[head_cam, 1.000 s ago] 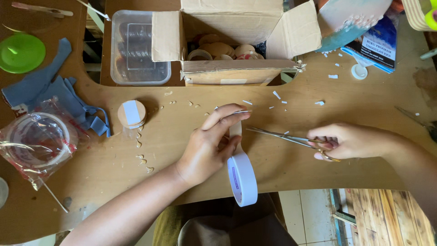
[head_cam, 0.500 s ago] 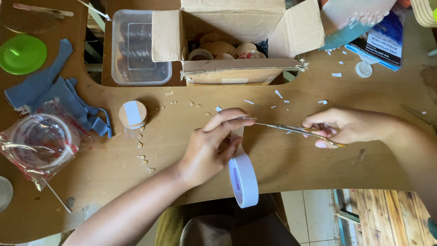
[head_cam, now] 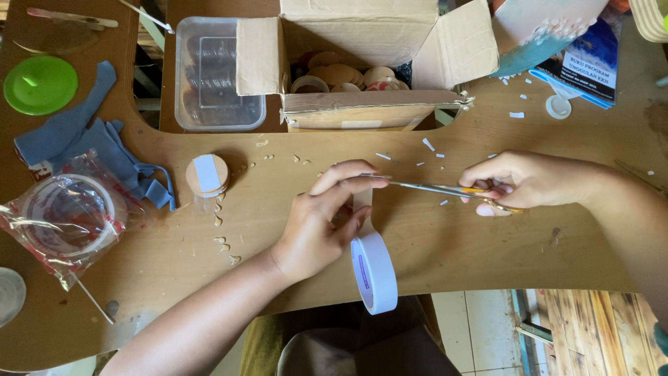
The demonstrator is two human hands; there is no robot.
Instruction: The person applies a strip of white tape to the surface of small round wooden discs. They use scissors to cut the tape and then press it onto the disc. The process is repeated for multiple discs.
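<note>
My left hand (head_cam: 321, 219) pinches a strip of white tape pulled from a white tape roll (head_cam: 374, 272) that hangs below it at the table's front edge. My right hand (head_cam: 523, 179) grips a pair of thin scissors (head_cam: 435, 188) with orange handles. The blades point left and reach the tape strip at my left fingertips. A small round wooden disc (head_cam: 207, 175) with a white tape patch lies to the left of my left hand.
An open cardboard box (head_cam: 362, 104) with wooden discs and tape rolls stands at the back. Beside it sit a clear plastic container (head_cam: 216, 76), blue cloth (head_cam: 83, 139), a green lid (head_cam: 40, 85) and a bagged ring (head_cam: 66, 216). White scraps dot the wooden table (head_cam: 452, 244).
My right hand has moved the scissors up and to the left, bringing the blade tips to the tape strip. My left hand has kept the tape roll in nearly the same place.
</note>
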